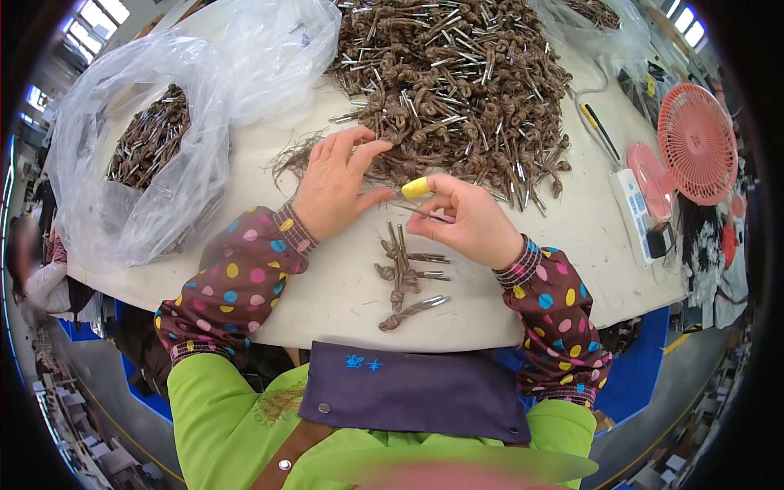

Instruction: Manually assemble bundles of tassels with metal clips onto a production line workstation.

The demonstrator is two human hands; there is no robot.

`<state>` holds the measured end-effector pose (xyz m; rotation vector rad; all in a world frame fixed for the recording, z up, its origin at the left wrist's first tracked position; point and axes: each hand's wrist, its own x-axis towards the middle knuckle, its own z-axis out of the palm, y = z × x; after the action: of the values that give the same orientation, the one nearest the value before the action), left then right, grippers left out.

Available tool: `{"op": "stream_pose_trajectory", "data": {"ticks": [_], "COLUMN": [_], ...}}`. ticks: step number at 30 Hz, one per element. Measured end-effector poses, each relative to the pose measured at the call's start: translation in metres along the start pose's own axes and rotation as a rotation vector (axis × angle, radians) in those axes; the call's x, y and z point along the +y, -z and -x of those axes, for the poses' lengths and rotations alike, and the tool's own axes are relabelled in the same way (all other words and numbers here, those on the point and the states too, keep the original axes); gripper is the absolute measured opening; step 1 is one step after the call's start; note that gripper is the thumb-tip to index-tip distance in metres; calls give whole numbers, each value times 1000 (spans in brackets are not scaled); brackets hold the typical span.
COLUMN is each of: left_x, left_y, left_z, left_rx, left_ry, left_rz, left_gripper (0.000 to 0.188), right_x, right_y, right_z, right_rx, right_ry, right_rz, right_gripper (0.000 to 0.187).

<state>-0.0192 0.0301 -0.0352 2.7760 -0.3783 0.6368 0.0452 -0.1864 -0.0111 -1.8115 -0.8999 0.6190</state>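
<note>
My right hand (pixel 467 219), with a yellow finger cover (pixel 415 188) on one finger, pinches a slim metal tool (pixel 431 215); its exact kind is unclear. Facing it, my left hand (pixel 336 181) has its thumb and fingers apart at the front edge of a big heap of knotted brown cords with silver metal tips (pixel 457 98). The left thumb reaches close to the tool's far end. Between my forearms several more knotted cords lie loose on the table, the nearest one (pixel 412 314) pointing its tips to the right.
A clear plastic bag (pixel 208 163) at left holds more cords. Another clear bag (pixel 282 57) lies behind it. Loose brown threads (pixel 292 159) sit beside my left hand. At right are a pink fan (pixel 698 143), a white power strip (pixel 631 216) and a yellow-black tool (pixel 600 131).
</note>
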Motion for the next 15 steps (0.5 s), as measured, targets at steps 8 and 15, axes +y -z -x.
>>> {"op": "stream_pose_trajectory", "data": {"ticks": [8,15], "left_x": [2,-24], "left_y": [-10,-1], "left_z": [-6,-2], "left_rx": [-68,-76], "left_ry": [45,23], "left_rz": [184,155], "left_gripper": [32,16], "right_x": [43,27], "right_y": [3,23], "right_z": [-15,-10], "right_rx": [299,404], "right_ry": [135,75], "right_rz": [456,291], "right_gripper": [41,29]}}
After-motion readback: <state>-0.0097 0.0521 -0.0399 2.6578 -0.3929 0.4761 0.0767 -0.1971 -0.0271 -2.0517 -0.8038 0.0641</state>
